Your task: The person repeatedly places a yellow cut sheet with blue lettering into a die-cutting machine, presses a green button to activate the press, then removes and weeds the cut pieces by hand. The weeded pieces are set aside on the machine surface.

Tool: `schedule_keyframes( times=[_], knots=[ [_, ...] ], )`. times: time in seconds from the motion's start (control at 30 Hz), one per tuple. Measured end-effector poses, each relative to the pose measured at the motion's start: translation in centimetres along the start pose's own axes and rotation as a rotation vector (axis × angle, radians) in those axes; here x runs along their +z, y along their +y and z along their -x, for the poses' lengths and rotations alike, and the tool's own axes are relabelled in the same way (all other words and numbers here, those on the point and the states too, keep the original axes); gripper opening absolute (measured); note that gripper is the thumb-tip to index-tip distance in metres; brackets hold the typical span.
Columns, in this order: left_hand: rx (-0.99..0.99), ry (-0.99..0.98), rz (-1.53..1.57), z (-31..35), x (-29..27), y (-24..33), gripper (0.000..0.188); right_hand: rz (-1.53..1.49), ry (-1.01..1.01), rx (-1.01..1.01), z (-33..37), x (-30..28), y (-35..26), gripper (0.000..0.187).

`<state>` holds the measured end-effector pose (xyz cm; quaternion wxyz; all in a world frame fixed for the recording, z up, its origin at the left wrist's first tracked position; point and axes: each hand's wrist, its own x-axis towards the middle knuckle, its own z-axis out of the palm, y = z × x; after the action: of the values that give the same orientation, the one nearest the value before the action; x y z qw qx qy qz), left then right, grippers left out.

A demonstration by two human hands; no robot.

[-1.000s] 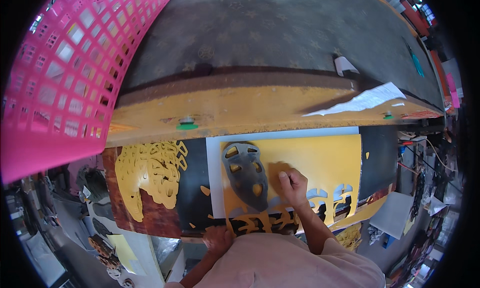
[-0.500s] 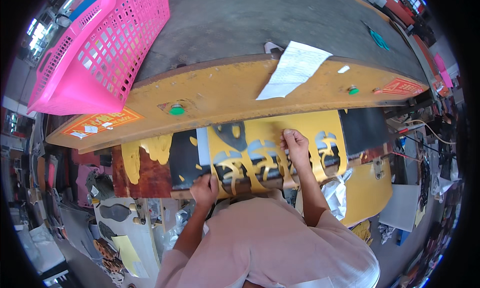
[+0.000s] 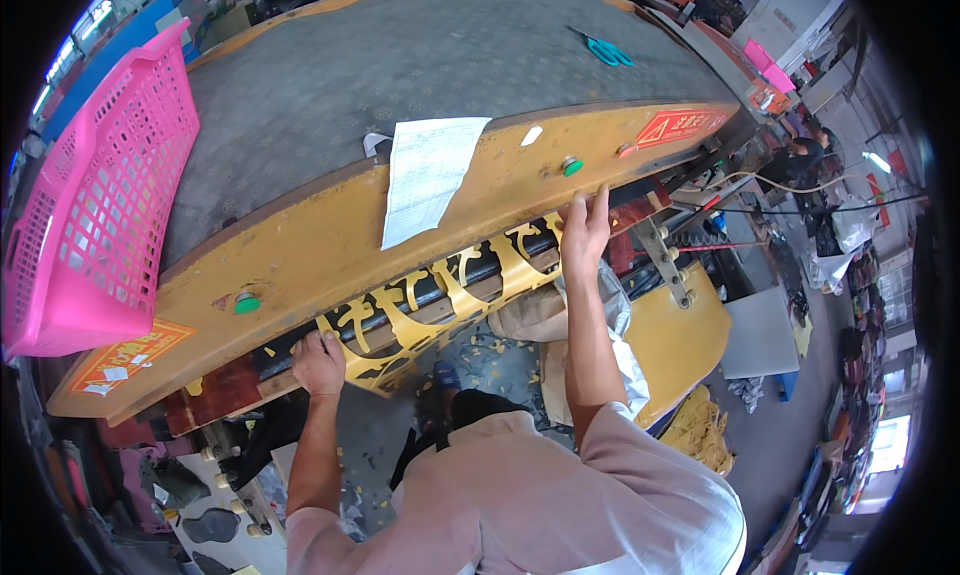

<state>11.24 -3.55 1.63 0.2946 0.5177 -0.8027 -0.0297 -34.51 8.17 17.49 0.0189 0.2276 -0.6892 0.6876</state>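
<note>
A yellow sheet [image 3: 455, 297] with shaped cut-outs lies under the machine's wide beam [image 3: 330, 260] and drapes over the front edge of the bed. At its left edge, my left hand [image 3: 320, 363] is closed with curled fingers on the material. My right hand [image 3: 583, 237] grips the sheet's right end close below the beam, with a finger pointing up. Dark surface shows through the cut-outs. The fingertips' exact hold on the sheet is partly hidden.
A pink basket [image 3: 110, 215] stands on the beam's left end. Green buttons [image 3: 246, 303] sit on its front, with a white paper [image 3: 430, 170] hanging between. Teal-handled scissors [image 3: 607, 52] lie on top. Yellow scraps [image 3: 698, 430] are piled low on the right.
The yellow sheet has come toward me and hangs over the front edge. My right hand has moved to its right end; my left stays at its left edge. My view has turned right.
</note>
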Motion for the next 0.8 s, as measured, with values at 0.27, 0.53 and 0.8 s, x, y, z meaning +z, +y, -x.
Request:
schedule_keyframes(
  times=[0.27, 0.53, 0.8],
  knots=[
    [-0.079, -0.026, -0.056, 0.4, 0.3, 0.2, 0.017, 0.357, -0.507, -0.015, 4.0, 0.0, 7.9, 0.03],
    [-0.099, -0.059, -0.06, -0.2, 0.3, 0.5, 0.017, 0.507, -0.706, -0.71, 9.7, 1.3, 11.3, 0.015],
    [-0.105, -0.023, -0.049, -0.1, 0.0, 0.9, 0.017, 0.46, -0.726, -0.623, 10.3, 1.2, 12.1, 0.018]
  ],
)
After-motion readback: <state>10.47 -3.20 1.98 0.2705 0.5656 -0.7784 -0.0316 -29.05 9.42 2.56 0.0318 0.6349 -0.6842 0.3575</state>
